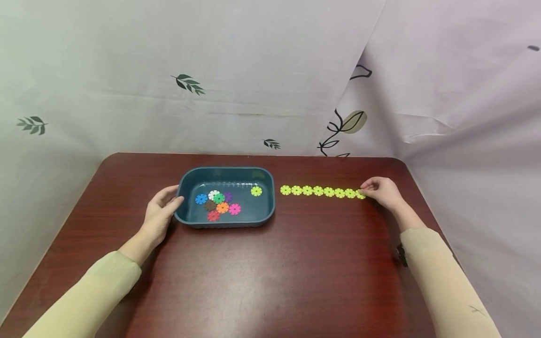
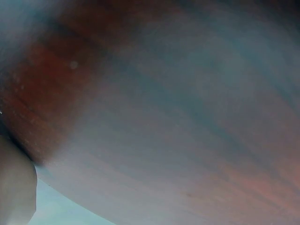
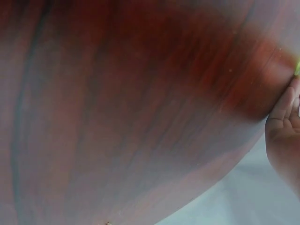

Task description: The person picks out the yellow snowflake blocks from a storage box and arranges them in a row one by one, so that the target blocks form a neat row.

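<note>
A dark blue-green plastic basin [image 1: 228, 223] stands on the table, left of centre in the head view. My left hand [image 1: 158, 211] grips its left end, thumb near the rim and fingers along the outer wall. Inside lie several notched flower-shaped discs; one yellow-green disc [image 1: 256, 191] sits apart from the mixed-colour cluster. To the right of the basin, several yellow-green discs [image 1: 318, 190] form a straight row. At the row's right end my right hand [image 1: 382, 193] pinches the last disc [image 1: 360, 194], partly hidden by the fingertips. Little of either hand shows in the wrist views.
The reddish-brown wooden table [image 1: 253, 281] has rounded back corners. Pale cloth with leaf prints [image 1: 190, 84] hangs behind it and along both sides. Something small and black [image 1: 402, 256] shows beside the right sleeve.
</note>
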A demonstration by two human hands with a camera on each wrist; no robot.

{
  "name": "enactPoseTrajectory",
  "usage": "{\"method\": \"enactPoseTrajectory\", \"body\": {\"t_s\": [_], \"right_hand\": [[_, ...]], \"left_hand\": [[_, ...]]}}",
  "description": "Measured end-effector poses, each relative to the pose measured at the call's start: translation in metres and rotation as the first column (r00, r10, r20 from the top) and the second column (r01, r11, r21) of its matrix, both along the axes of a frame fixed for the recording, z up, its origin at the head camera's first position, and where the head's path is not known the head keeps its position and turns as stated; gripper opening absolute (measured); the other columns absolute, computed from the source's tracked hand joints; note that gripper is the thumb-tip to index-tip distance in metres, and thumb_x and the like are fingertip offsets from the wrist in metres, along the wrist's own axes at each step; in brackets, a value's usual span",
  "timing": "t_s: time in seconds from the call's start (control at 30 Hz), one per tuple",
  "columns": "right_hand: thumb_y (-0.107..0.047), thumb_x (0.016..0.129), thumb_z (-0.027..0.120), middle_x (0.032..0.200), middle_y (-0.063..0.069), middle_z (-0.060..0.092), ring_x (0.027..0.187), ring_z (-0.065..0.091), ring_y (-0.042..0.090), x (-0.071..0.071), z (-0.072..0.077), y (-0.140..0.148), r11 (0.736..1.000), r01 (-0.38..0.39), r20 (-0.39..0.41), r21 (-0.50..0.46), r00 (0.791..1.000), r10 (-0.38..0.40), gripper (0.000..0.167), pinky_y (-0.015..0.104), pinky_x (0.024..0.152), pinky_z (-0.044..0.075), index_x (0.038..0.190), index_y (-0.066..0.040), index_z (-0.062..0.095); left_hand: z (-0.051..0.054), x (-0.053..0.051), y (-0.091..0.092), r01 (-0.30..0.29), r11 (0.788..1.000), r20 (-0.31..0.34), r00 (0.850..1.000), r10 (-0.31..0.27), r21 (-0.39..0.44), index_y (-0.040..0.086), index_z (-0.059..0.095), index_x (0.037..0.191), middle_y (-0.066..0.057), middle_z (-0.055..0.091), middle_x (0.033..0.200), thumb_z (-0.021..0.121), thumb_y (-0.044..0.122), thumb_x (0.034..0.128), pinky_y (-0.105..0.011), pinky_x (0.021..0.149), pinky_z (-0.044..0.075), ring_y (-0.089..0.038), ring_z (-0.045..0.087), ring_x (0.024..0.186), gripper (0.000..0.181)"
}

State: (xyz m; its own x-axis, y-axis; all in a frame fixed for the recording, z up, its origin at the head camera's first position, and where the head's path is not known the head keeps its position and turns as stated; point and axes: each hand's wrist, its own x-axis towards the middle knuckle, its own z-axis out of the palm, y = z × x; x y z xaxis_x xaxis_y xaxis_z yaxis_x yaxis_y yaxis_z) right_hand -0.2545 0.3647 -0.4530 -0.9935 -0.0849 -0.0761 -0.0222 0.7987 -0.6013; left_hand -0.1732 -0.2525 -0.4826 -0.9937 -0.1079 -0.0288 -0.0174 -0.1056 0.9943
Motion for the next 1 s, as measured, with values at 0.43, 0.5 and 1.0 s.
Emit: {"method": "enactPoseTrajectory", "body": {"t_s": [0.43, 0.5, 1.0], "right_hand": [[-0.016, 0.095, 0.081, 0.094, 0.018, 0.079, 0.073, 0.061, -0.008, -0.001, 0.000, 0.004, 0.999, -0.015, -0.029, -0.043, 0.999, 0.014, 0.025, 0.012, 0.071, 0.048, 0.106, 0.006, 0.076], [-0.016, 0.095, 0.081, 0.096, 0.020, 0.079, 0.073, 0.061, -0.008, -0.001, 0.001, 0.004, 0.999, -0.017, -0.034, -0.045, 0.999, 0.016, 0.025, 0.012, 0.071, 0.048, 0.106, 0.006, 0.076], [-0.011, 0.097, 0.077, 0.106, 0.026, 0.078, 0.076, 0.060, -0.015, -0.011, 0.014, -0.018, 0.996, -0.053, -0.077, -0.071, 0.996, 0.047, 0.023, 0.010, 0.070, 0.050, 0.113, 0.006, 0.076]], "left_hand": [[0.000, 0.000, 0.000, 0.003, 1.000, -0.005, 1.000, -0.003, 0.006, 0.020, 0.067, 0.128, 0.021, 0.068, 0.117, 0.065, 0.004, 0.1047, -0.009, 0.087, 0.055, 0.004, 0.064, 0.108, 0.028], [0.000, 0.000, -0.001, 0.006, 1.000, -0.004, 1.000, -0.006, 0.003, 0.020, 0.066, 0.128, 0.021, 0.069, 0.116, 0.065, 0.004, 0.1048, -0.009, 0.087, 0.055, 0.004, 0.064, 0.109, 0.028], [0.002, 0.001, -0.001, 0.005, 1.000, 0.015, 1.000, -0.005, -0.018, 0.017, 0.064, 0.133, 0.022, 0.067, 0.118, 0.066, 0.008, 0.1051, -0.007, 0.089, 0.053, 0.006, 0.062, 0.111, 0.029]]}}
